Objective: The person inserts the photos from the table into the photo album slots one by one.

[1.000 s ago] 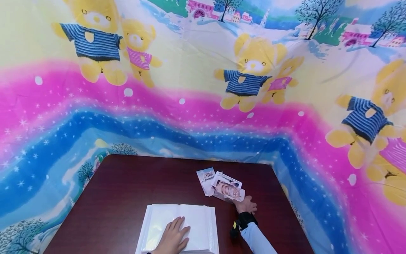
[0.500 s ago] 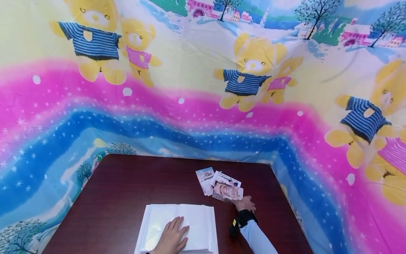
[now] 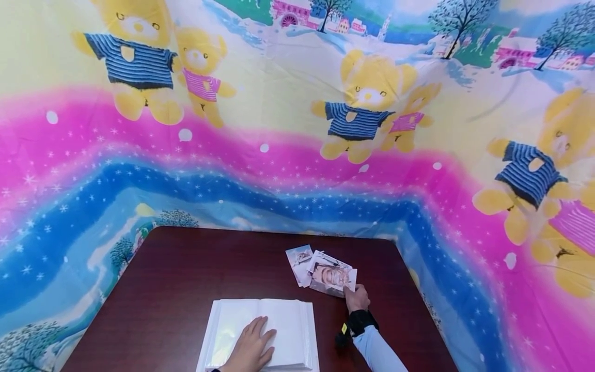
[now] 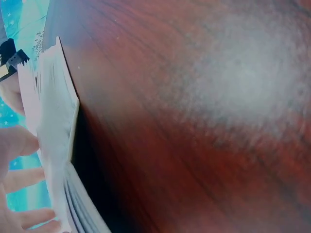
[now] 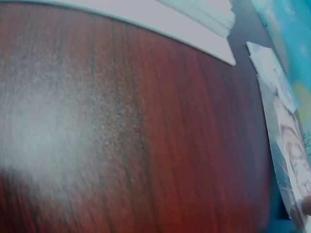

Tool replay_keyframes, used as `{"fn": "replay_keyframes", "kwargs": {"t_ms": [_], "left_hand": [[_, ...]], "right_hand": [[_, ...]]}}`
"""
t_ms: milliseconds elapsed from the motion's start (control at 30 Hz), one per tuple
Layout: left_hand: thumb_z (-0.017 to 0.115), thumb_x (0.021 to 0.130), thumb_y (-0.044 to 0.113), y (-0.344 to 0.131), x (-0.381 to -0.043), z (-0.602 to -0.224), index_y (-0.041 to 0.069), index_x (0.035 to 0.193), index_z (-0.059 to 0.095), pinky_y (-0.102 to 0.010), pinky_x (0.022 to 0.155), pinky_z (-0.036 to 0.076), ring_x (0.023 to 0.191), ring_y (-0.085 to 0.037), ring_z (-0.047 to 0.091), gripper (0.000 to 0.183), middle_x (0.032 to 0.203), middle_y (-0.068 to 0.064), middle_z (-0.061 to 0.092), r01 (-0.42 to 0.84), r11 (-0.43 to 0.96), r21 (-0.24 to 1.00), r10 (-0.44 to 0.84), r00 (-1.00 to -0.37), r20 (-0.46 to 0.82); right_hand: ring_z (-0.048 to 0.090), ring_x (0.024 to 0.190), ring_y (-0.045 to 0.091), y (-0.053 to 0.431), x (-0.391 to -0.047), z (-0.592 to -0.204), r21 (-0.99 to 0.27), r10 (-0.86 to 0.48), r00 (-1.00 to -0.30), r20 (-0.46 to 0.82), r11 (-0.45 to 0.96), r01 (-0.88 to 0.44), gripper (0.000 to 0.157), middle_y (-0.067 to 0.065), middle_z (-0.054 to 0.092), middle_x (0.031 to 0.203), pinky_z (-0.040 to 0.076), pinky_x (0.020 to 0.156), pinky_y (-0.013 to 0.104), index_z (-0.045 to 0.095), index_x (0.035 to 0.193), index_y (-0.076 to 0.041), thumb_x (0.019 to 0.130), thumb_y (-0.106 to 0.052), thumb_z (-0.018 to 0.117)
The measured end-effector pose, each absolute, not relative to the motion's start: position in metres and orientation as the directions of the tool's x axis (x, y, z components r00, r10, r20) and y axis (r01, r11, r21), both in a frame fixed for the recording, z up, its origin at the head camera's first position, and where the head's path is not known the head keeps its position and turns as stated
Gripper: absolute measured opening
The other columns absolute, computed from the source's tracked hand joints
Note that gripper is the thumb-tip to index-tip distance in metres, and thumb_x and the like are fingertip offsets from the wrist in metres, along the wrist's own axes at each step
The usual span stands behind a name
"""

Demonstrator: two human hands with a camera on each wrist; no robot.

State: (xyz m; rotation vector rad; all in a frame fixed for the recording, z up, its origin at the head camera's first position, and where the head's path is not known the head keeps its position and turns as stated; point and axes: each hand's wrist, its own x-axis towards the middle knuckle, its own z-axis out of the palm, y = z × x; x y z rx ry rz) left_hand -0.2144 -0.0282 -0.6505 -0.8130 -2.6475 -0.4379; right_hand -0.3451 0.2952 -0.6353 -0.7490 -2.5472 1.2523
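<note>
An open photo album [image 3: 290, 330] with white, glossy pages lies near the front of the table. My left hand [image 3: 251, 345] rests flat on its pages with the fingers spread; the left wrist view shows those fingers [image 4: 24, 179] against the page. Farther right, several loose photos [image 3: 297, 261] overlap in a small pile. At the pile's near right corner my right hand [image 3: 357, 298] pinches the top photo [image 3: 327, 276], which carries a large face print. In the right wrist view, a fingertip [image 5: 306, 206] sits on that photo's corner, and the fingers underneath are hidden.
The dark red-brown wooden table [image 3: 200, 268] carries the album and photos. A patterned curtain [image 3: 279, 170] with printed bears hangs around its back and sides. A black wrist strap with a small camera [image 3: 343, 338] sits on the right wrist.
My right hand's fingers have closed on the near right corner of the top photo, which has shifted slightly. My left hand stays in place on the album.
</note>
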Motion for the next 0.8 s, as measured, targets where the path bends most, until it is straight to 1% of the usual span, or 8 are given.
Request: {"fn": "replay_keyframes", "kwargs": {"t_ms": [100, 233, 300, 433, 533, 667, 733, 800], "left_hand": [[0.076, 0.082, 0.027, -0.027, -0.214, -0.651, 0.009, 0.108, 0.071, -0.049, 0.097, 0.046, 0.120, -0.038, 0.050, 0.033, 0.128, -0.023, 0.052, 0.582, 0.783, 0.221, 0.454, -0.777, 0.437], [0.078, 0.078, 0.021, -0.028, -0.216, -0.651, 0.006, 0.103, 0.072, -0.048, 0.094, 0.049, 0.116, -0.038, 0.054, 0.030, 0.124, -0.022, 0.057, 0.629, 0.746, 0.218, 0.463, -0.726, 0.508], [0.078, 0.078, 0.017, -0.030, -0.219, -0.649, 0.006, 0.102, 0.072, -0.049, 0.092, 0.050, 0.114, -0.038, 0.057, 0.027, 0.120, -0.021, 0.059, 0.644, 0.731, 0.225, 0.472, -0.716, 0.514], [0.075, 0.079, 0.010, -0.031, -0.224, -0.645, 0.007, 0.097, 0.072, -0.047, 0.092, 0.050, 0.111, -0.035, 0.059, 0.019, 0.115, -0.017, 0.063, 0.641, 0.720, 0.267, 0.467, -0.731, 0.497], [0.073, 0.080, 0.007, -0.031, -0.227, -0.645, 0.008, 0.096, 0.072, -0.046, 0.092, 0.050, 0.110, -0.034, 0.058, 0.016, 0.113, -0.015, 0.063, 0.635, 0.712, 0.301, 0.454, -0.743, 0.492], [0.072, 0.082, 0.005, -0.031, -0.228, -0.647, 0.005, 0.101, 0.069, -0.045, 0.091, 0.051, 0.108, -0.032, 0.059, 0.019, 0.112, -0.014, 0.062, 0.624, 0.695, 0.357, 0.421, -0.755, 0.502], [0.070, 0.086, 0.006, -0.030, -0.228, -0.647, 0.003, 0.108, 0.067, -0.045, 0.090, 0.052, 0.108, -0.031, 0.060, 0.023, 0.113, -0.013, 0.062, 0.600, 0.696, 0.394, 0.388, -0.776, 0.497], [0.068, 0.089, 0.008, -0.030, -0.229, -0.647, 0.001, 0.116, 0.064, -0.045, 0.090, 0.052, 0.108, -0.030, 0.061, 0.028, 0.115, -0.012, 0.062, 0.570, 0.690, 0.446, 0.342, -0.800, 0.493]], "right_hand": [[0.051, 0.105, 0.049, 0.298, -0.346, -0.631, -0.842, 0.504, -0.864, 0.013, 0.471, 0.263, 0.037, 0.033, 0.056, 0.114, 0.040, 0.089, 0.058, 0.053, 0.120, 0.010, 0.095, -0.017, 0.060], [0.054, 0.102, 0.046, 0.297, -0.348, -0.624, -0.873, 0.477, -0.877, 0.051, 0.448, 0.194, 0.034, 0.032, 0.056, 0.116, 0.041, 0.086, 0.055, 0.052, 0.123, 0.009, 0.098, -0.014, 0.057], [0.058, 0.098, 0.046, 0.294, -0.349, -0.617, -0.894, 0.473, -0.879, 0.061, 0.417, 0.163, 0.032, 0.032, 0.059, 0.114, 0.045, 0.084, 0.055, 0.053, 0.123, 0.009, 0.099, -0.013, 0.057], [0.066, 0.084, 0.044, 0.286, -0.351, -0.607, -0.940, 0.467, -0.880, 0.082, 0.330, 0.087, 0.026, 0.030, 0.065, 0.104, 0.055, 0.076, 0.052, 0.056, 0.117, 0.008, 0.098, -0.008, 0.060], [0.068, 0.077, 0.038, 0.280, -0.353, -0.605, -0.963, 0.437, -0.894, 0.095, 0.267, 0.028, 0.024, 0.030, 0.067, 0.101, 0.058, 0.073, 0.049, 0.057, 0.114, 0.010, 0.097, -0.005, 0.062], [0.067, 0.070, 0.026, 0.275, -0.353, -0.603, -0.979, 0.366, -0.924, 0.110, 0.200, -0.037, 0.029, 0.031, 0.066, 0.100, 0.059, 0.066, 0.047, 0.056, 0.120, 0.011, 0.096, -0.003, 0.063], [0.066, 0.068, 0.022, 0.273, -0.351, -0.601, -0.982, 0.310, -0.943, 0.120, 0.175, -0.067, 0.031, 0.030, 0.066, 0.098, 0.059, 0.063, 0.044, 0.055, 0.123, 0.009, 0.097, -0.005, 0.062], [0.066, 0.066, 0.021, 0.272, -0.348, -0.600, -0.982, 0.224, -0.963, 0.150, 0.150, -0.118, 0.032, 0.028, 0.066, 0.094, 0.059, 0.061, 0.041, 0.054, 0.125, 0.008, 0.098, -0.008, 0.061]]}}
